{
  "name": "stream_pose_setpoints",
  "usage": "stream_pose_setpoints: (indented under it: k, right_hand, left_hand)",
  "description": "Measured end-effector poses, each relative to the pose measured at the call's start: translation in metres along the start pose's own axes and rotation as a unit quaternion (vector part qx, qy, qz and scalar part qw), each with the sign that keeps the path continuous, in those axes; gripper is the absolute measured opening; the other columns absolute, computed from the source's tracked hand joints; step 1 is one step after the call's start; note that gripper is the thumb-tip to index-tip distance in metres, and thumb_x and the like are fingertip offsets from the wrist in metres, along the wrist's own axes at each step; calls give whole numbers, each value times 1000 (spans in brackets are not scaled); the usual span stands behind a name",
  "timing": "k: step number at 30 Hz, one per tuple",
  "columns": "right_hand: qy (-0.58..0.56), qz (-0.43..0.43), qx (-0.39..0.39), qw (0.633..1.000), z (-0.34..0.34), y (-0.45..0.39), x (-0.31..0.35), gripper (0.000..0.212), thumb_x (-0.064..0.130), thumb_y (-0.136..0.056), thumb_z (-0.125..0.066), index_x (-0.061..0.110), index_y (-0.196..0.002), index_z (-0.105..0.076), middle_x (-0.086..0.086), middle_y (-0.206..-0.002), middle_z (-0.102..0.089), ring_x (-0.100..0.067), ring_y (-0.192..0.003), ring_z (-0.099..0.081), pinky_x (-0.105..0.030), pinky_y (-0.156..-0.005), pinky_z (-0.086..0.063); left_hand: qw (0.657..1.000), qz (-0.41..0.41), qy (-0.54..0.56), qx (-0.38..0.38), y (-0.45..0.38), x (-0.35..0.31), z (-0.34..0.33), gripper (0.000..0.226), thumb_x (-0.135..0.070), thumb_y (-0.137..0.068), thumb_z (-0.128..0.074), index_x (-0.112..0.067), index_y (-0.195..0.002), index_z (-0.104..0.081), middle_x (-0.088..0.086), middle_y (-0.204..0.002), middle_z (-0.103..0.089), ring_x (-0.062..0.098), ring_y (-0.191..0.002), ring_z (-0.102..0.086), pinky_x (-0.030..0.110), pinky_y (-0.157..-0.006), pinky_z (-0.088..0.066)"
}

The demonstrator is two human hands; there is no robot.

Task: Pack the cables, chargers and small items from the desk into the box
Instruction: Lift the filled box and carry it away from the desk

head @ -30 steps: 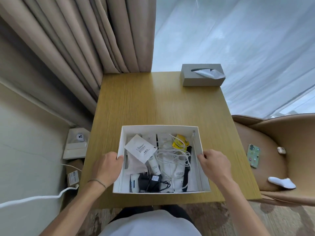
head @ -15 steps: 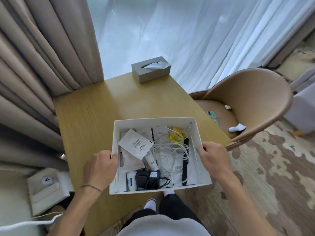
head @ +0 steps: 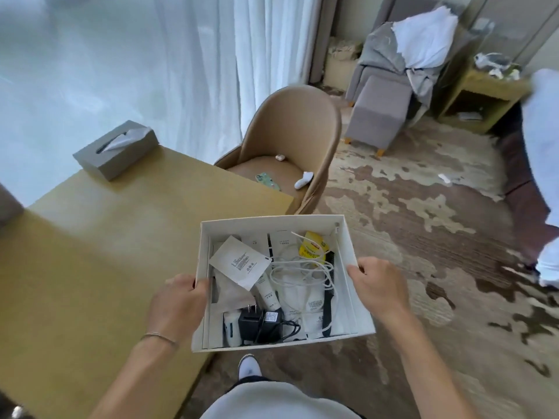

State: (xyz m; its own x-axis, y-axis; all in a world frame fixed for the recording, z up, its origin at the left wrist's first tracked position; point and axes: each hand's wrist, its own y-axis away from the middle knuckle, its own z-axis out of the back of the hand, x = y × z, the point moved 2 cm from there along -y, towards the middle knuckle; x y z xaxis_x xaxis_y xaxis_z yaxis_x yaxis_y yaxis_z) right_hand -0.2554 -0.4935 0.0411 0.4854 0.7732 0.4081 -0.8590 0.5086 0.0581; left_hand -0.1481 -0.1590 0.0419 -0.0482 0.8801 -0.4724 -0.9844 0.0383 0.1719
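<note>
Your single head view looks steeply down and forward, close over the box (head: 281,282), the worktop (head: 106,252) to its left, floor beyond.

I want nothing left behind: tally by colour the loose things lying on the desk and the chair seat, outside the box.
Grey: 1, the tissue box on the desk.
Green: 1, the phone on the chair seat.
White: 2, the sock and the small case, both on the seat.
Total: 4.
</note>
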Motion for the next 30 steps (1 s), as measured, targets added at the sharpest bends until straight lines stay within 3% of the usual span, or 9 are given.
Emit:
stream_pose_setpoints:
  k: [9, 13, 16, 25, 30]
  right_hand:
    - [-15, -150, -87, 985, 65, 118, -156, 54, 24, -94, -62, 20, -48, -32, 6, -43, -28, -14, -40, -25, -27, -46, -21]
    - [-15, -224, -119, 967, 93, 189, -223, 55, 25, -94, -62, 19, -49, -31, 7, -42, -28, -13, -39, -25, -25, -45, -19]
    - [-22, -278, -134, 951, 107, 247, -271, 54, 26, -95, -61, 20, -49, -33, 7, -43, -29, -14, -40, -25, -25, -46, -23]
    - [-45, -451, -189, 871, 135, 411, -357, 50, 23, -93, -60, 19, -53, -31, 5, -47, -27, -16, -45, -22, -29, -48, -17]
    - [-45, -529, -226, 817, 136, 491, -386, 51, 26, -95, -60, 19, -53, -31, 4, -48, -28, -15, -45, -23, -29, -49, -18]
  left_hand:
    - [985, -155, 1, 81, 75, -119, -80, 48, -30, -96, -52, -1, -59, -51, 9, -52, -52, 23, -48, -41, 31, -48, -29]
    - [968, -234, -37, 85, 131, -171, -117, 48, -33, -95, -55, -15, -50, -50, 2, -51, -54, 19, -48, -50, 28, -47, -30]
    - [948, -295, -69, 101, 175, -209, -145, 50, -34, -93, -56, -15, -47, -48, -1, -48, -52, 19, -48, -52, 28, -47, -31]
    - [883, -423, -100, 179, 301, -298, -221, 46, -31, -89, -55, -13, -48, -43, 3, -47, -52, 25, -48, -52, 29, -48, -34]
    - [822, -509, -109, 232, 365, -338, -262, 43, -29, -90, -54, -12, -51, -48, 3, -48, -54, 25, -47, -52, 28, -48, -35]
